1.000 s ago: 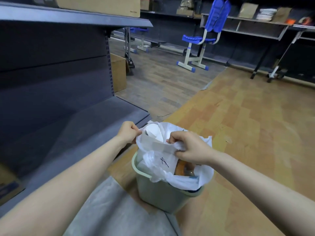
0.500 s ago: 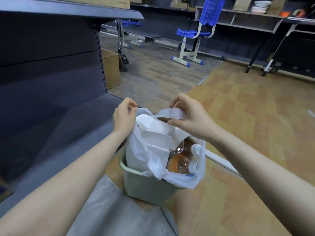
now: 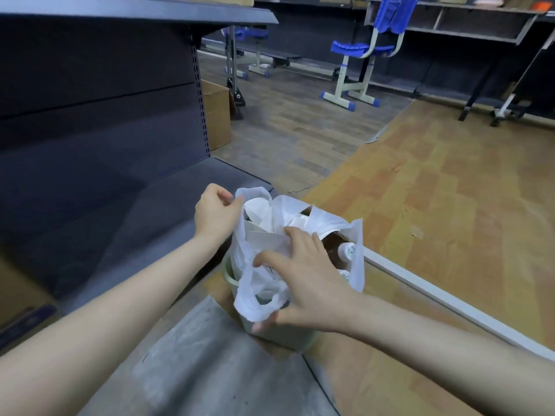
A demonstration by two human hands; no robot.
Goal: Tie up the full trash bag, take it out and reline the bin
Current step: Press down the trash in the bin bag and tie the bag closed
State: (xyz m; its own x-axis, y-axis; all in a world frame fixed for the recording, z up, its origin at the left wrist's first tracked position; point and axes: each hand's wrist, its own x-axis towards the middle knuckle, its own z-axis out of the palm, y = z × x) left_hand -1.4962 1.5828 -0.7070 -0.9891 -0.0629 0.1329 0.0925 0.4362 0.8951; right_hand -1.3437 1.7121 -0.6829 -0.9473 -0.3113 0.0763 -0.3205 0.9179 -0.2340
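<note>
The right hand (image 3: 303, 283) has been dropped from the bag's (image 3: 356, 250) far edge to the near handle loop — fingers spread, not yet closed. The left hand (image 3: 214, 213) pinches the left edge. The bag sits in the bin (image 3: 229, 273). Step judged: gathering handles; next, the loop must be gripped for tying.

Wood floor (image 3: 420, 205), green bin (image 3: 279, 336) on it (by shelf), cardboard box (image 3: 216, 115), blue chair (image 3: 363, 55)

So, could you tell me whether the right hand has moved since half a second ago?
Yes. The right hand has dropped from the bag's top edge toward the near side of the bin, now open-fingered beside the bag's front handle loop.
</note>
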